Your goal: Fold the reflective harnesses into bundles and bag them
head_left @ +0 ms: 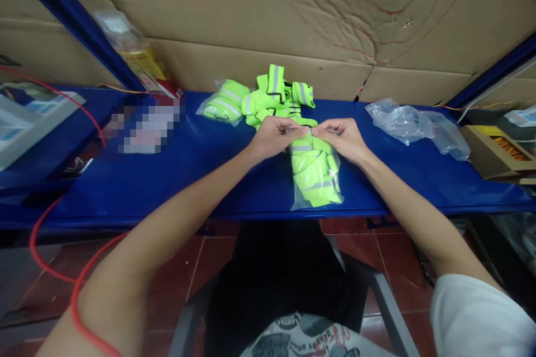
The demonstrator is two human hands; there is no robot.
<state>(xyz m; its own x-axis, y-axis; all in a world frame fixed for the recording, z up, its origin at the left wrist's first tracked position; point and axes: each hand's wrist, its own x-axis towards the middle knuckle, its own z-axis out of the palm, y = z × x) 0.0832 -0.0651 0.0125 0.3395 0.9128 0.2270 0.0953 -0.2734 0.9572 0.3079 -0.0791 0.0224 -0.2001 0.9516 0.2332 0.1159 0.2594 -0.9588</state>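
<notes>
A clear plastic bag (317, 175) packed with folded neon-yellow reflective straps lies near the front edge of the blue table. My left hand (276, 135) pinches the bag's top edge between thumb and fingers. Close beside it, my right hand (341, 136) pinches the same edge, thumb tips almost meeting. Just behind my hands sits a loose heap of neon-yellow reflective straps (272, 95) with grey stripes and black parts. To the left of that heap rests another bagged bundle of straps (226, 101).
Crumpled clear plastic bags (412, 125) lie at the right, near an open cardboard box (498, 150). A bottle with a yellow label (144, 61) stands at the back left. A red hose (73, 290) loops past my left arm. Cardboard (251, 17) backs the blue table (176, 178).
</notes>
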